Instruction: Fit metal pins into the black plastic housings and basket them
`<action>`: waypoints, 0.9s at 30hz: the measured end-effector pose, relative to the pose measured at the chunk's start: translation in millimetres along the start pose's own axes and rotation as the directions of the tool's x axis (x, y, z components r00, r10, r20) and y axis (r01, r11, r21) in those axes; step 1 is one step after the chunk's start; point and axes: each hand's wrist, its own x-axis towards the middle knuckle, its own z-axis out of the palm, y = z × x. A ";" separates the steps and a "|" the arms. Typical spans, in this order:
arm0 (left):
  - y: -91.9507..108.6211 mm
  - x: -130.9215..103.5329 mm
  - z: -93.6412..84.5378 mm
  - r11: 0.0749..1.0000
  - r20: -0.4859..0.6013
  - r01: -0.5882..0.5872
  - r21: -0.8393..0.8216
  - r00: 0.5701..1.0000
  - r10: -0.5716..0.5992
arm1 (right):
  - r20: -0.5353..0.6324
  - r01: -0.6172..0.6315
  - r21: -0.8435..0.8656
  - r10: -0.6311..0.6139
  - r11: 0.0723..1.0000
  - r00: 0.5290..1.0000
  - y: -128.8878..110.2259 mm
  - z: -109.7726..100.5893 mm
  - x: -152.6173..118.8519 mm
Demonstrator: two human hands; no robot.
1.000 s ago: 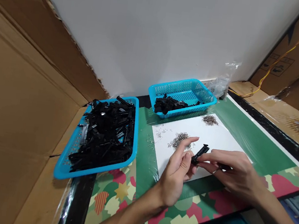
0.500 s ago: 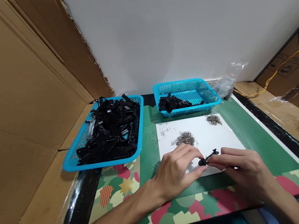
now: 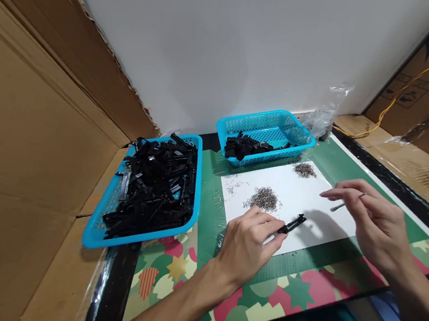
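My left hand is closed, pinching a narrow black plastic part between thumb and fingers above the white sheet. The part's far end points up and to the right. Held apart from it, over the sheet's right side, my right hand grips a thin stick with a grey tip; the stick's other end is hidden in the fingers. Just beyond my left hand lies a pile of small metal pieces, too small to name surely. A second small pile sits at the sheet's far edge.
A blue basket heaped with black plastic parts stands at left. Another blue basket, holding fewer such parts, is at the back beside a clear plastic bag. Cardboard borders the left; a white wall rises behind.
My right hand has moved off the black part, up and to the right, and the stick in it now shows. My left hand still holds the part.
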 end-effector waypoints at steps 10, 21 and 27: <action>-1.3 -1.2 1.3 0.984 0.032 -0.110 0.139 0.994 0.107 | 0.223 -0.164 0.189 0.120 0.968 0.967 -20.9 27.1 -6.8; -0.1 -0.6 1.3 0.969 0.081 -0.137 0.204 0.989 0.122 | 0.343 -0.105 0.134 0.053 0.985 0.938 -29.4 46.5 -3.8; -0.1 -0.7 1.7 0.958 0.095 -0.163 0.236 0.985 0.144 | 0.267 0.059 0.010 -0.059 0.998 0.962 -32.7 48.6 -5.2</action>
